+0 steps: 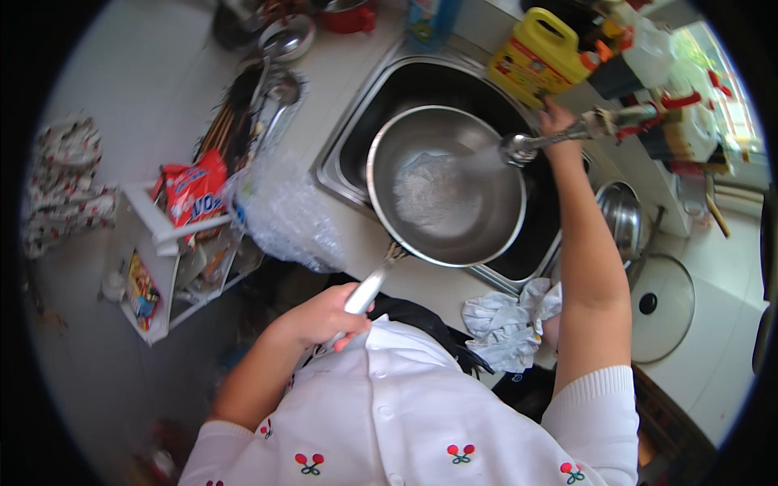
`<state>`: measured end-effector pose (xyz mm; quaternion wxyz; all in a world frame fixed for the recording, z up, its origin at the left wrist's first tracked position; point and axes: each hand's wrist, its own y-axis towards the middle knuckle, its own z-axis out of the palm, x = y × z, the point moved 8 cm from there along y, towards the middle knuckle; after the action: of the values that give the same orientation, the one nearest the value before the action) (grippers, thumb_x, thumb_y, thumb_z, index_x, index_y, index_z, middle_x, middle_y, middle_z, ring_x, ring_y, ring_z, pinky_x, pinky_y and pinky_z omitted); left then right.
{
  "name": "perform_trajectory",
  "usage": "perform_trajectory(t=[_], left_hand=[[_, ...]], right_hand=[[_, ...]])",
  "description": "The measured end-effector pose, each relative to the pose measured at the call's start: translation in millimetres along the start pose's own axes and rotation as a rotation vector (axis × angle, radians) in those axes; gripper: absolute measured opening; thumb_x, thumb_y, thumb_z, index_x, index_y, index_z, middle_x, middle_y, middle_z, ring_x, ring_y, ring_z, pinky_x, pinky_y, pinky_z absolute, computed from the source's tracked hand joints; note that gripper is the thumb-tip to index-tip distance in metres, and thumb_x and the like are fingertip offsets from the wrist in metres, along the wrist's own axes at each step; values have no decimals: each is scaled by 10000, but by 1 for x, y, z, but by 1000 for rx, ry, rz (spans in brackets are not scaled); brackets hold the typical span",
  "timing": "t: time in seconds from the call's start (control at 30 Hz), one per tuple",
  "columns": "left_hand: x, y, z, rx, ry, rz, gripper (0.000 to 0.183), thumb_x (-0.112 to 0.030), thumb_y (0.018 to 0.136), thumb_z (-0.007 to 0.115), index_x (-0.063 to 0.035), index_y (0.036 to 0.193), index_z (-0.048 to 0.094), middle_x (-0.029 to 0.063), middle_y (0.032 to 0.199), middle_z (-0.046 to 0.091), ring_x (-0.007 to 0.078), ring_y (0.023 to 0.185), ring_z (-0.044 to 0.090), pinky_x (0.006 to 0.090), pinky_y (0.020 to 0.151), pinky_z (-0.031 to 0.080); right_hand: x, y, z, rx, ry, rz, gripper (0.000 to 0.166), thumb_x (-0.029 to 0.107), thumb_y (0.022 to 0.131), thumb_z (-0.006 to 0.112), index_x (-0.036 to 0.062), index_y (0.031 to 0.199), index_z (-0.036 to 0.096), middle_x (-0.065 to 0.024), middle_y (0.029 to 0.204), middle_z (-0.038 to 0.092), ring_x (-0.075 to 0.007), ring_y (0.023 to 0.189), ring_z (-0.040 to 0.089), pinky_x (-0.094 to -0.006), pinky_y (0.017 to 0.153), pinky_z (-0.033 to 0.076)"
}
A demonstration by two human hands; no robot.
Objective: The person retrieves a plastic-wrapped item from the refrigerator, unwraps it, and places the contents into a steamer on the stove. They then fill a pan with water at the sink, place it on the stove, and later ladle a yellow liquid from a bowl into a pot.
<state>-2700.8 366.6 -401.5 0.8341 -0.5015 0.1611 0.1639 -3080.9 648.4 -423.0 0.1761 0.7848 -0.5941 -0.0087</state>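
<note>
My left hand [331, 316] grips the pale handle [366, 291] of a metal frying pan [377, 206]. The pan is held over the double stainless-steel sink [346, 152], its bowl covering much of the basins. Blurred water streams from the spray head of the faucet [519, 149] into the pan, where rippling water [434, 188] lies on the bottom. Beyond the spout, my right hand [556, 118] is near the lower end of a yellow plastic jug [535, 58]. The faucet partly hides that hand, and whether its fingers touch anything is unclear.
Bottles [632, 67] crowd the windowsill at right. A white cloth [504, 328] lies on the counter's front edge, with a glass lid [662, 310] farther right. At left are a crumpled plastic bag [292, 212], a white rack [146, 212], a red packet [194, 188] and utensils [243, 109].
</note>
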Motion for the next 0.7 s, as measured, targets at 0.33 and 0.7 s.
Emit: perform_trajectory(t=[0.33,0.7], left_hand=[[-9,1,2,-15,310,-60,291,-89,797,609,13,1028,464,64,664,536,126,461,521,275,441,418],[-46,-22,7,-275,854,-108,447,-113,779,551,59,1174,432,225,829,611,300,655,628,398,599,497]], right_hand=[[13,-120,68,-152,1668,1232,117,154,939,561,45,922,600,-47,787,606,-141,684,571,-283,639,506],[55,-150,132,-97,1943,1643,120,-48,886,427,-16,877,542,-94,759,576,-190,614,573,-274,590,532]])
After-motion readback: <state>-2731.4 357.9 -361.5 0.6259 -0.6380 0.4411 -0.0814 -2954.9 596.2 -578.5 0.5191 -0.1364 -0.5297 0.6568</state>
